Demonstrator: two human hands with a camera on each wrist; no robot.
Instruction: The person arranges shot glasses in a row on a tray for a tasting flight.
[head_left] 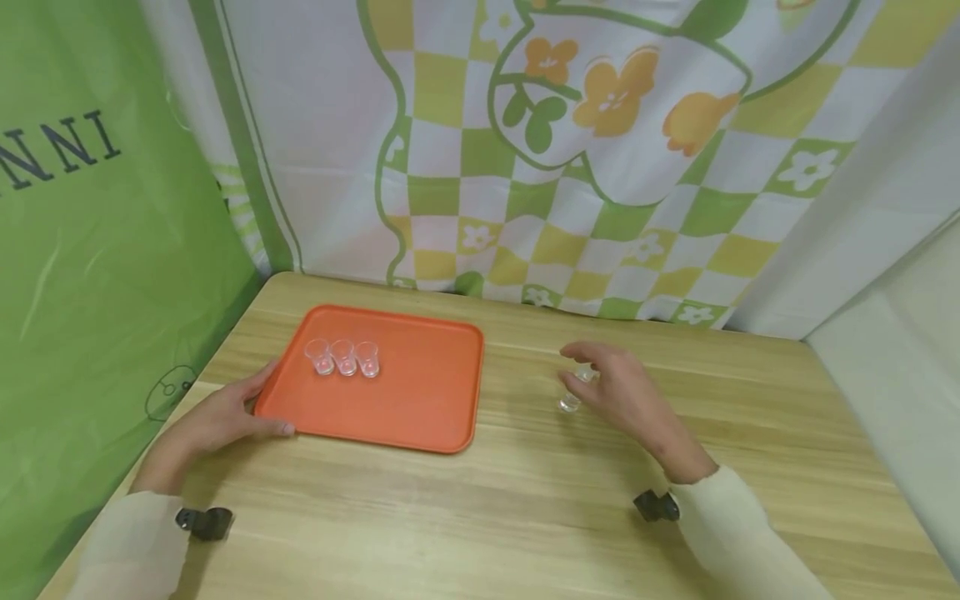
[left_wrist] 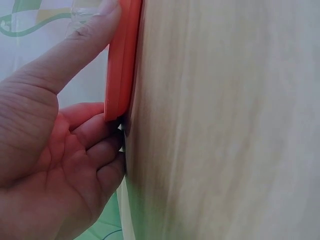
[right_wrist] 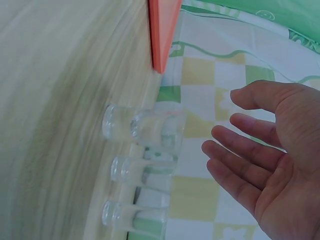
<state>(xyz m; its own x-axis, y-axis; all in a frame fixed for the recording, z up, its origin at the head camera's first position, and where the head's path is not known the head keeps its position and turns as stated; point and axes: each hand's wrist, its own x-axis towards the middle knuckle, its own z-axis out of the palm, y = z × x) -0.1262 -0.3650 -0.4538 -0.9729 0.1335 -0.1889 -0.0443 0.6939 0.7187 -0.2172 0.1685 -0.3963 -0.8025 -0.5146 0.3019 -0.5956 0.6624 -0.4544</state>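
Observation:
Three small clear shot glasses [head_left: 367, 360] stand in a row toward the left of an orange-red tray [head_left: 420, 392]. My left hand [head_left: 228, 414] holds the tray's near-left corner, thumb along the front edge and fingers against the left side; in the left wrist view the thumb [left_wrist: 80, 42] lies over the rim. My right hand [head_left: 622, 392] hovers above a clear glass [head_left: 570, 403] right of the tray, fingers loosely bent and holding nothing. Three upright glasses [right_wrist: 155, 130] show beside that hand in the right wrist view; the hand hides most of them in the head view.
Everything stands on a light wooden table [head_left: 420, 525]. A patterned curtain [head_left: 540, 200] hangs along its back edge, and a green cloth [head_left: 82, 275] hangs on the left. Each wrist wears a small black camera mount [head_left: 210, 523].

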